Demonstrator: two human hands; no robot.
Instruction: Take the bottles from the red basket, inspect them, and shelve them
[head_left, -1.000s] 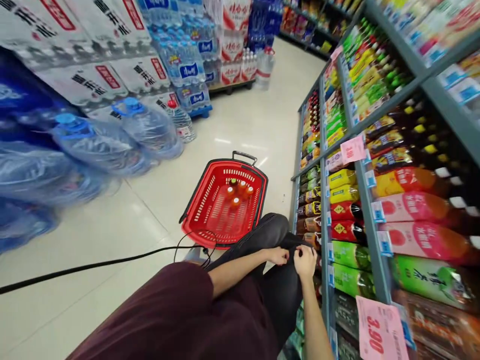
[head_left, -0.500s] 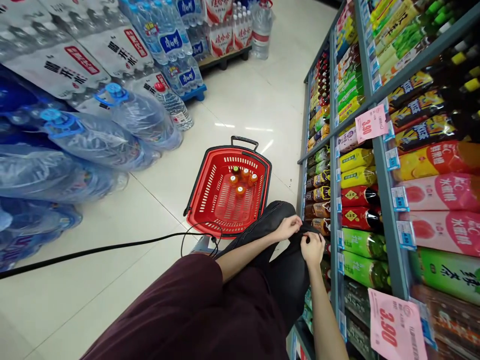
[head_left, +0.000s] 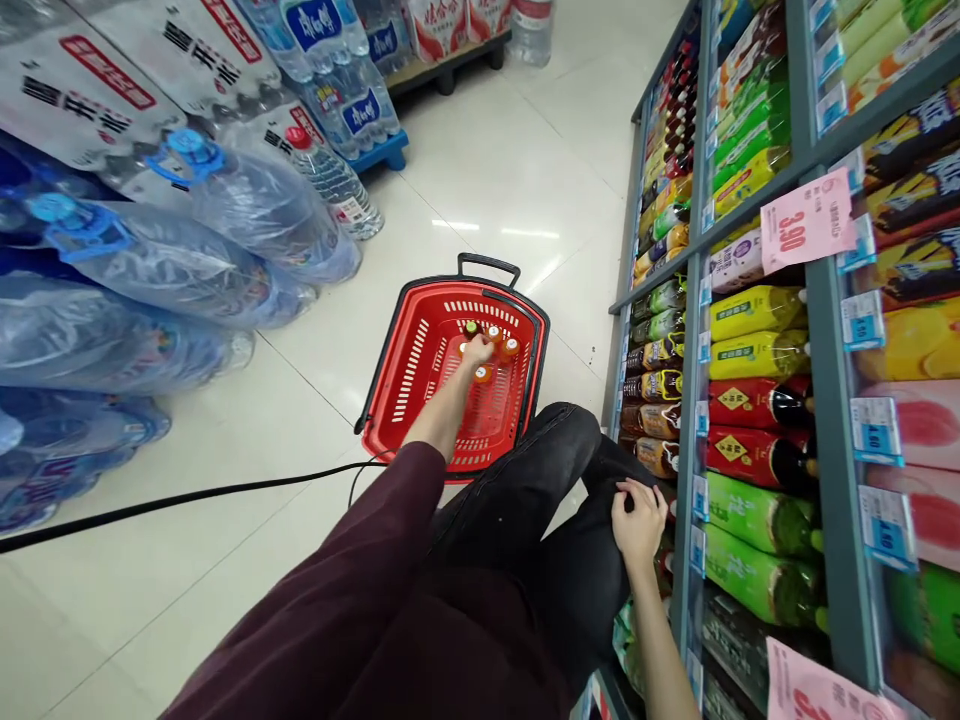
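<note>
Head view: our left hand (head_left: pixel 477 351) is down in the red basket (head_left: pixel 409 372), fingers closing over a bottle (head_left: pixel 484 374) cap. Right hand (head_left: pixel 638 520) rests loosely curled on our knee. Bottles look small, stiff, slick; grip the neck.

Large water jugs (head_left: pixel 247 215) lie stacked on the left above a black cable (head_left: pixel 187 497) crossing the pale floor (head_left: pixel 495 160), while a grey shelf (head_left: pixel 821 300) on the right holds rows of drink bottles (head_left: pixel 754 455) and pink price tags (head_left: pixel 804 220).
</note>
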